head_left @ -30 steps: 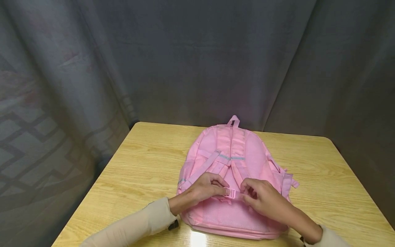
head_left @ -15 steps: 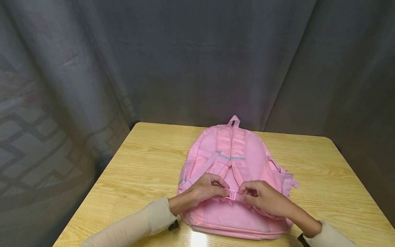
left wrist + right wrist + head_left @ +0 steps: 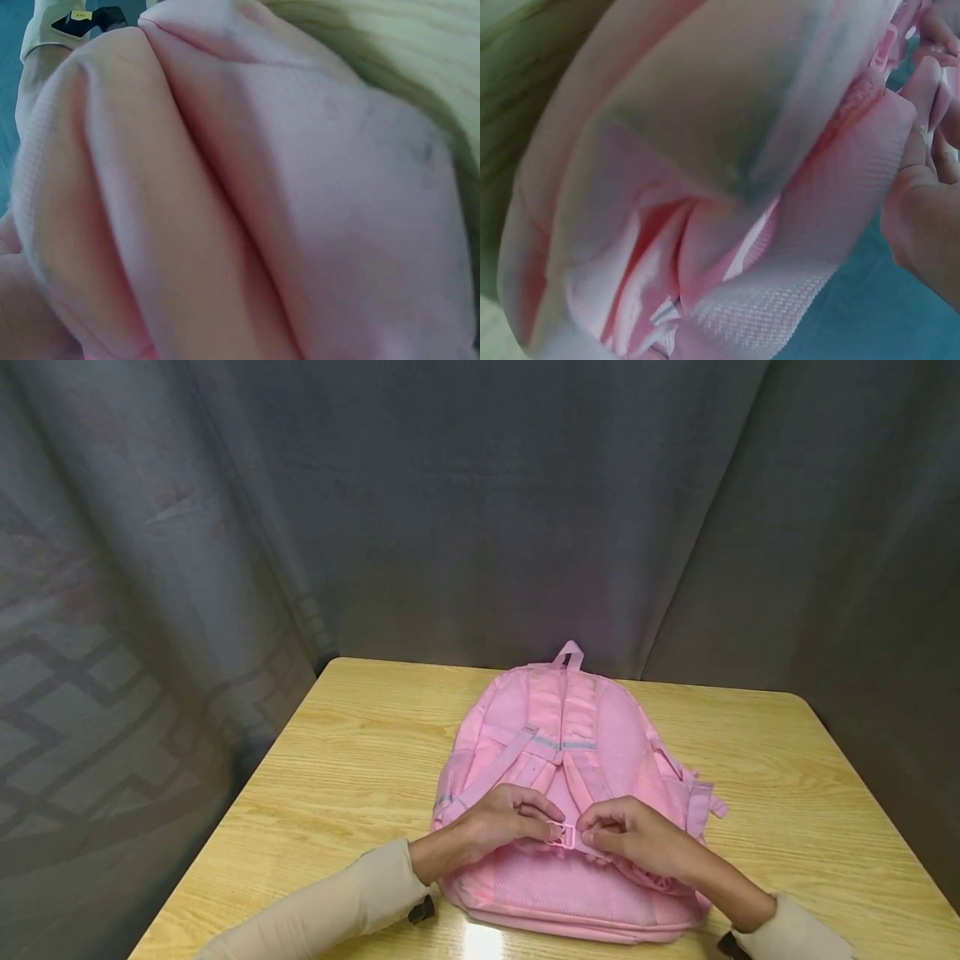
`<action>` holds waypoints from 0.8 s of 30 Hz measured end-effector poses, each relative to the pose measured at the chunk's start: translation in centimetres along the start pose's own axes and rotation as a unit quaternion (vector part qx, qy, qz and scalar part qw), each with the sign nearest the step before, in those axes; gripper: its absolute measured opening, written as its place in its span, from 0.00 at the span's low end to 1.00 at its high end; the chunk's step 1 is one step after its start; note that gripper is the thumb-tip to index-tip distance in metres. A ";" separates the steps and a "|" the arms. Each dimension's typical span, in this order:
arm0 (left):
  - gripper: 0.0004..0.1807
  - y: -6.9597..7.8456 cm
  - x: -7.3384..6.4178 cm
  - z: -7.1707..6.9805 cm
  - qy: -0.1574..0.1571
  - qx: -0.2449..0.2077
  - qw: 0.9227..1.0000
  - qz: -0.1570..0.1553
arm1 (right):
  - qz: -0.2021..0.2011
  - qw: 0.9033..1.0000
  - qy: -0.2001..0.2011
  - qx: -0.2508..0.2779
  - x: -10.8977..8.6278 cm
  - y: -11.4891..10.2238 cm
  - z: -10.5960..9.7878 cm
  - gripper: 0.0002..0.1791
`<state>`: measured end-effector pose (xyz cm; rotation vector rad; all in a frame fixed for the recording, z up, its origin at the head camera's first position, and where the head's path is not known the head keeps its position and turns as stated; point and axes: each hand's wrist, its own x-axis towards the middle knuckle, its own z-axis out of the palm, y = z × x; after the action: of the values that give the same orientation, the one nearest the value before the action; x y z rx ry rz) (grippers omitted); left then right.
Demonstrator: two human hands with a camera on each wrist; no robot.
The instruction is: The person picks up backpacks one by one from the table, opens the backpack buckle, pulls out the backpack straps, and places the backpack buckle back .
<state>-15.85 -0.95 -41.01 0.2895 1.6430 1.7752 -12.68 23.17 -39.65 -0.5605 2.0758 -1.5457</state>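
The bag (image 3: 555, 889) lies on the table (image 3: 360, 743), strap side up, directly under both hands; most of it stretches away beyond the grip, and its rounded bottom edge is on the near side. The left hand (image 3: 498, 817) pinches the left end of the buckle (image 3: 567, 836) between thumb and fingers. The right hand (image 3: 633, 833) has thumb and forefinger brought together on the strap (image 3: 578, 841) just right of the buckle; how firmly it pinches cannot be told. The buckle sits between the two sets of fingertips.

Compared with a second ago, the right fingertips are nearer the buckle, and less strap shows between them. The buckle itself has shifted slightly to the right and toward the person. The bag has stayed in place.

The buckle is a pink frame with rectangular openings, plastic by its look. The strap is flat pink webbing. Below the grip the bag's panel has a fine mesh texture; beyond the grip, two padded shoulder straps (image 3: 545, 700) run side by side, crossed by grey-blue bands (image 3: 579, 746), up to a looped handle (image 3: 569, 655) at the far end. To the right of the right hand a loose tab (image 3: 717, 807) sticks out past the bag's side. The left wrist view shows soft, deep folds of pink cloth beside the grip. The table has pale wood grain.
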 end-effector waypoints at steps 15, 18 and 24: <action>0.11 0.0 0.0 0.4 -0.012 -0.014 1.000 0.000 | 0.002 0.997 -0.020 0.073 0.3 0.2 0.3 0.11; 0.11 0.0 -0.1 0.4 -0.010 -0.013 1.000 0.000 | 0.000 0.997 -0.023 0.079 0.4 0.2 0.4 0.11; 0.11 0.0 -0.1 0.5 -0.002 -0.006 1.000 -0.002 | 0.000 0.996 -0.028 0.086 0.5 0.1 0.5 0.11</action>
<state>-15.48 -0.61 -40.94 0.2826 1.6292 1.7794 -12.75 22.55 -39.91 -0.5344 1.8786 -1.6693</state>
